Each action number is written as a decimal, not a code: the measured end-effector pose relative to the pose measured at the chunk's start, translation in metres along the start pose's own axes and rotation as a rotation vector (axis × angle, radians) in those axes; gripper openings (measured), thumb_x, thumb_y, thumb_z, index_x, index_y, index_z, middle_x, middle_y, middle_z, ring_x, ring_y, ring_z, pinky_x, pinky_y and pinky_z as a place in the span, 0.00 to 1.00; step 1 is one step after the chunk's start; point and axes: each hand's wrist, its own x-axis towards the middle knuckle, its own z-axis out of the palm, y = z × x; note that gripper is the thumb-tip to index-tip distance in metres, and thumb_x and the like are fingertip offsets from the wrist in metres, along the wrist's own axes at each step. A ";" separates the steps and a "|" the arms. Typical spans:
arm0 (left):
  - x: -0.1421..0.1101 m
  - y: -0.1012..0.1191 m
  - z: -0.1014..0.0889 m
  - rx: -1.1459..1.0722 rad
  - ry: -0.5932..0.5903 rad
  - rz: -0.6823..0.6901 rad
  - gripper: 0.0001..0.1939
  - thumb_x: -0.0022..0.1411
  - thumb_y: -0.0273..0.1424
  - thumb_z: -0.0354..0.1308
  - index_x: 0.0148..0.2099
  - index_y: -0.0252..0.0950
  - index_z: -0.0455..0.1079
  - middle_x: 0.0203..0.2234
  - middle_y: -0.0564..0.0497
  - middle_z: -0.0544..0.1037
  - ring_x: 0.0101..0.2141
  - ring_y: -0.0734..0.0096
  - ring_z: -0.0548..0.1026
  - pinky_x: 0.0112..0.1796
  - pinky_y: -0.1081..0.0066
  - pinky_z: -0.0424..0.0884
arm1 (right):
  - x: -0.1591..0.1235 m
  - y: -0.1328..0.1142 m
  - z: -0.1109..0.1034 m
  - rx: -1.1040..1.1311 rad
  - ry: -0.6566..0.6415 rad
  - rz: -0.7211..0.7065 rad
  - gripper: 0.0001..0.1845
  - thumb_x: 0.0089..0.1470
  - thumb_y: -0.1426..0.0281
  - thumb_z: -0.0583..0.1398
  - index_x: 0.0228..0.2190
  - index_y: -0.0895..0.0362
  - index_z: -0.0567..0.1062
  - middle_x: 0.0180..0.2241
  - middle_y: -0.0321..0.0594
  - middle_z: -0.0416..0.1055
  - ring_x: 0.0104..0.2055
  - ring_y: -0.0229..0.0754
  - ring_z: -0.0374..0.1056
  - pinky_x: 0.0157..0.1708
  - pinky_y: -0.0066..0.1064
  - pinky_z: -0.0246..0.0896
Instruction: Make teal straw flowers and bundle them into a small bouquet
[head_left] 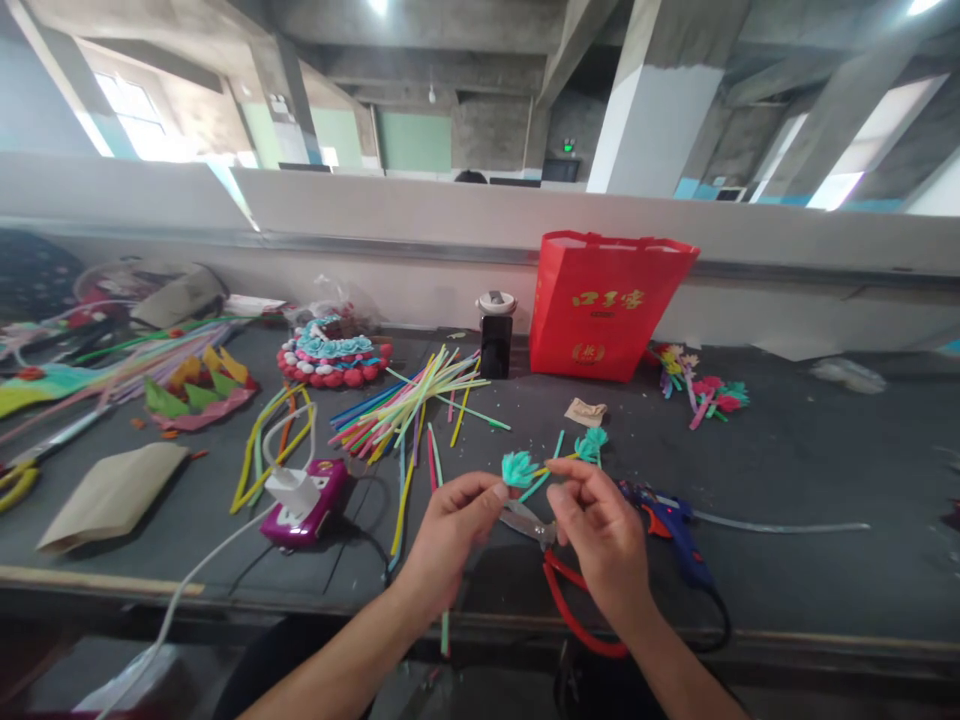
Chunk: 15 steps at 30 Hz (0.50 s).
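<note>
My left hand [469, 515] pinches a small teal flower [517, 468] made of fluffy strips between thumb and forefinger. Close to its right, my right hand [600, 520] has its thumb and forefinger apart, with nothing visible between them. Past the right fingertips lies a second teal flower [592, 443], and a yellow stem passes behind the forefinger tip. Beneath both hands are pliers with red handles [574, 610], their jaws partly covered by the right hand. A blue glue gun [679, 530] rests just right of that hand.
Several coloured pipe cleaners [420, 405] lie heaped mid-table. A red bag [607, 310] and a dark phone [496, 346] stand at the back. On the left are a purple power strip [319, 510] with a white plug, a brown paper piece [116, 495] and yellow-handled scissors [19, 485].
</note>
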 end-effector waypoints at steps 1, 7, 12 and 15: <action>0.002 0.003 0.000 -0.061 0.011 -0.004 0.13 0.55 0.39 0.66 0.33 0.32 0.77 0.15 0.60 0.56 0.18 0.82 0.50 0.20 0.77 0.47 | 0.000 0.003 0.003 0.024 -0.016 0.008 0.17 0.60 0.60 0.58 0.47 0.56 0.72 0.25 0.32 0.66 0.23 0.34 0.64 0.22 0.24 0.61; 0.016 0.018 0.009 -0.288 0.016 0.060 0.10 0.56 0.36 0.66 0.31 0.35 0.75 0.23 0.52 0.74 0.28 0.75 0.70 0.31 0.77 0.65 | 0.002 0.018 0.029 -0.001 -0.204 -0.059 0.25 0.62 0.61 0.57 0.58 0.53 0.65 0.51 0.47 0.73 0.49 0.46 0.72 0.47 0.36 0.69; 0.022 0.011 0.016 -0.240 0.066 -0.032 0.13 0.51 0.39 0.69 0.35 0.35 0.77 0.30 0.51 0.78 0.25 0.75 0.69 0.22 0.76 0.61 | 0.010 0.020 0.042 -0.127 -0.232 -0.026 0.20 0.65 0.58 0.52 0.47 0.57 0.73 0.30 0.39 0.75 0.32 0.41 0.73 0.30 0.29 0.68; 0.031 0.014 0.009 -0.217 0.161 -0.002 0.13 0.50 0.39 0.69 0.33 0.35 0.76 0.30 0.50 0.78 0.30 0.71 0.72 0.25 0.76 0.64 | 0.006 0.020 0.046 -0.230 -0.278 -0.021 0.24 0.66 0.57 0.48 0.30 0.57 0.74 0.20 0.33 0.67 0.22 0.37 0.64 0.22 0.25 0.59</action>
